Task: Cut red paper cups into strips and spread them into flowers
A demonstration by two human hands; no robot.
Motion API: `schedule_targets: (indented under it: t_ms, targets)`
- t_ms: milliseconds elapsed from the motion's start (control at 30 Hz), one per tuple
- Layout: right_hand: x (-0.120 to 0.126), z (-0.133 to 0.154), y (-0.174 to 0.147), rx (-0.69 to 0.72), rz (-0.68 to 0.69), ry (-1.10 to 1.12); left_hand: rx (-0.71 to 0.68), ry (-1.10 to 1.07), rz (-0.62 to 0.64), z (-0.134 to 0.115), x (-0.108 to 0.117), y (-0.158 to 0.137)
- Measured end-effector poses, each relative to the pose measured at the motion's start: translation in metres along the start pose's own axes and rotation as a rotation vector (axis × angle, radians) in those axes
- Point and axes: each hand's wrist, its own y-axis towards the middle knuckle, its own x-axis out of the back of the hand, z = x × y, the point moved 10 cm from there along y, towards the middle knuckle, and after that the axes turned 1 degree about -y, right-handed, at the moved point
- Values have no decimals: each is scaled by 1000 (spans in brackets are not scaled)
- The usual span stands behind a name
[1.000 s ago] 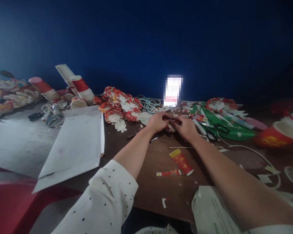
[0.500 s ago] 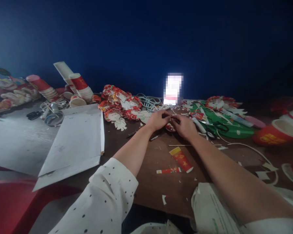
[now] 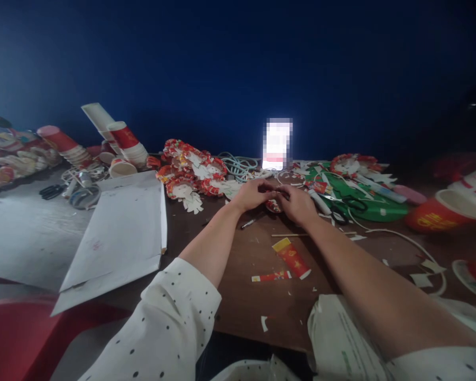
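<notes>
Both hands together, mid-counter. Left hand and right hand: fingers bent, tips narrowed and nearly meeting over a small red-and-white piece. It sits just under and between them, near edge showing; whether either hand truly pinches it, can't tell (knuckles block the view).

Risks, my read. Piece looks thin and papery, so an uneven pull from the two sides could tear or crease it. Slack tips, and it could slip down onto the counter, among the clippings. Dim light, fingers covering the work: easy to misplace a fold or edge.

Clutter next. Pen lies just below the left wrist; a drop of that arm could roll it. Thin stick runs up to the right forearm, so a sideways sweep would drag it. Scissors lie beyond the right wrist, blades pointing roughly its way; a careless reach there risks a nick or a knock. White cable curves past the right forearm and could snag. Red paper cutting and printed strip lie loose between the forearms, easily brushed away by a sleeve.
</notes>
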Motion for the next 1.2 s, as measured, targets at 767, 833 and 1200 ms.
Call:
schedule_targets:
  t_ms: [767,833,1200]
  targets:
    - [1,5,-2,6,31,1,-245,505,-20,-28,-7,-8]
    - [0,4,-1,9,29,-8,-249,504,-2,-27,-8,-7]
    - [1,5,-2,21,23,6,-207,440,-4,-25,-6,-6]
